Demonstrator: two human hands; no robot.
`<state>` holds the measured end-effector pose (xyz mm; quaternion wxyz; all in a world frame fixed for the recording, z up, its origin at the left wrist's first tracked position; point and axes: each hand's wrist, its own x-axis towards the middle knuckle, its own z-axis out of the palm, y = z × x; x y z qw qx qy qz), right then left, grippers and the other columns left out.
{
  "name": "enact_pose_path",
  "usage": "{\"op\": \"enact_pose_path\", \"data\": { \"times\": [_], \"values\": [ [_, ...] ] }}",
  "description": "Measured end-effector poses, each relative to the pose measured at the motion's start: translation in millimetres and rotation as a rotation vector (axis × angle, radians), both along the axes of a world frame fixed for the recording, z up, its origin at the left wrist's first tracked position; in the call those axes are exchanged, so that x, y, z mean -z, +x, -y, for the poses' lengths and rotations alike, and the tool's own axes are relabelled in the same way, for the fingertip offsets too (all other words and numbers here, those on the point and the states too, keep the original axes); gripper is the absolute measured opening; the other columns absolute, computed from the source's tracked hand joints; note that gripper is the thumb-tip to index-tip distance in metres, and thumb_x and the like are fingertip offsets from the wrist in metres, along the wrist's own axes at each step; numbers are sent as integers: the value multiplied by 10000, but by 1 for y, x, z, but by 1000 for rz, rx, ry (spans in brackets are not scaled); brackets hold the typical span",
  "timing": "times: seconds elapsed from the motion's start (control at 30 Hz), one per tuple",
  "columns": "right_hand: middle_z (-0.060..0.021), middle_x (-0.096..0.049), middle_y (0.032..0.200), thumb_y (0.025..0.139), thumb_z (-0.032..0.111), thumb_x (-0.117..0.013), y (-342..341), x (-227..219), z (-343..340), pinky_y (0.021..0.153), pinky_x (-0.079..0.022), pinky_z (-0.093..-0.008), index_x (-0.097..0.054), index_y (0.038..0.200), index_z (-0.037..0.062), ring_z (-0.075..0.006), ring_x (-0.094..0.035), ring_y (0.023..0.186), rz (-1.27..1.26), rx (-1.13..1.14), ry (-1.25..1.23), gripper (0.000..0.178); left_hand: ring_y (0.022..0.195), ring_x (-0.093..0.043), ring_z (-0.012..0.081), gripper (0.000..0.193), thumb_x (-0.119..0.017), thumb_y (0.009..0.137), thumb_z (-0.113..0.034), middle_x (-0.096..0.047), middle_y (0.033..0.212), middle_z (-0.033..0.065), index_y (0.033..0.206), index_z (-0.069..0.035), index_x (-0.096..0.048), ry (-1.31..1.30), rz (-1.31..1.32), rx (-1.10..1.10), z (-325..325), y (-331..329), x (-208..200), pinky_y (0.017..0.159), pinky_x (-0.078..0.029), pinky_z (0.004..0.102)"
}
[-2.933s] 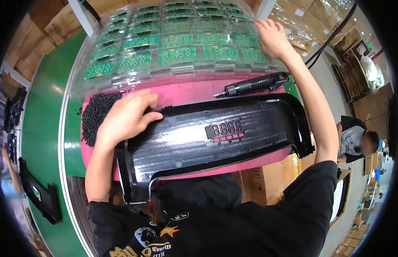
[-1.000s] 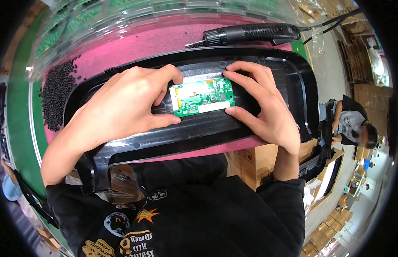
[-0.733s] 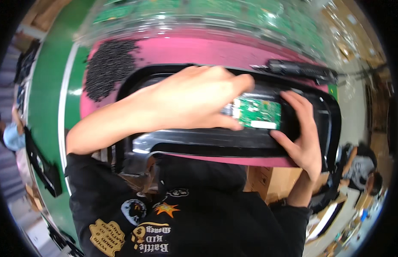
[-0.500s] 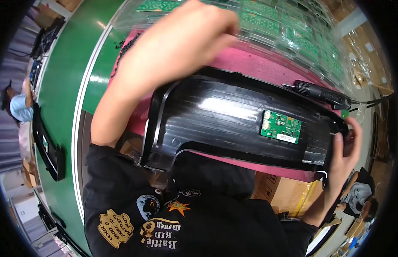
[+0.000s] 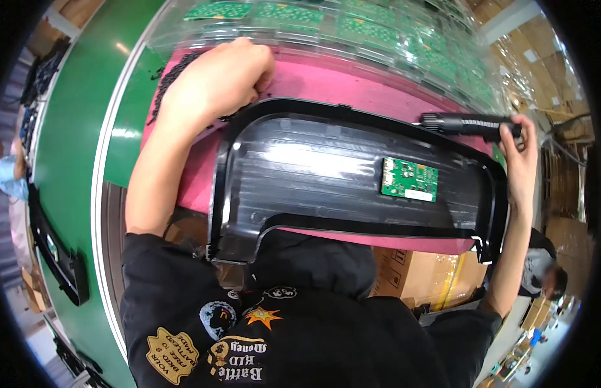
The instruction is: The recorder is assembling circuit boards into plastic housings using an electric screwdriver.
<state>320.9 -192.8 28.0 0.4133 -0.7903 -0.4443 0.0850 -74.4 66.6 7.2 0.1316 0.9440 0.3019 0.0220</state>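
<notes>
A long black plastic housing [image 5: 313,187] lies hollow side up in front of me. In it, right of the middle, sits a small green circuit board [image 5: 410,180] with a white label. My left hand [image 5: 226,77] is at the housing's far left corner, its fingers curled down and closed near the pink mat; whatever its fingertips hold is hidden. Beside that hand is a pile of small black screws [image 5: 174,81]. Past the housing's far right edge, my right hand [image 5: 523,152] grips the rear end of a black electric screwdriver [image 5: 468,123], whose tip points left.
Clear plastic trays [image 5: 352,29] of green circuit boards stand along the back of the pink mat [image 5: 352,84]. To the left runs a green table [image 5: 74,161] with another black housing [image 5: 55,252]. Cardboard boxes [image 5: 430,275] are below the near edge. People are at both sides.
My left hand has moved left and down, to the mat near the screws. My right hand has left the housing's right end and taken hold of the electric screwdriver.
</notes>
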Motion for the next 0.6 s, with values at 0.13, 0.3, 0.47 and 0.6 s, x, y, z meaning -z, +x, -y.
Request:
{"op": "enact_pose_path", "data": {
  "times": [0.13, 0.3, 0.47, 0.6],
  "values": [
    [-116, -614, 1121, 943, 75, -644, -62, -2, -46, 913, -495, -289, -385, 1331, -7, -166, -586, 1107, -149, 41, 698, 474, 758, -657, 334, 123, -667, 677, 62, -668, 756, 175, 791, 20, -650, 99, 73, 30, -2, -3, 7, 689, -518, 399],
    [-157, -604, 1197, 1010, 228, -555, -90, 6, -70, 977, -467, -414, -435, 1280, 37, -261, -599, 1126, -815, -407, 484, 353, 631, -644, 221, 120, -640, 685, 69, -644, 663, 144, 801, 45, -653, -70, 86, 86, -15, 9, -1, 616, -509, 314],
    [-89, -560, 1069, 983, 533, -487, -74, 9, -70, 1033, -387, -485, -401, 1383, 59, -251, -538, 1058, -1000, -574, 796, 626, 635, -654, 172, 163, -679, 695, 50, -654, 660, 135, 856, 76, -679, -137, 245, -8, -1, 28, -15, 632, -531, 295],
    [-44, -503, 919, 933, 676, -435, -93, -14, -42, 1035, -331, -539, -423, 1314, 19, -214, -497, 901, -1118, -678, 927, 759, 708, -637, 105, 116, -696, 757, 28, -674, 745, 62, 869, 58, -685, -401, 482, 146, 29, 57, -41, 680, -531, 255]
  ]
}}
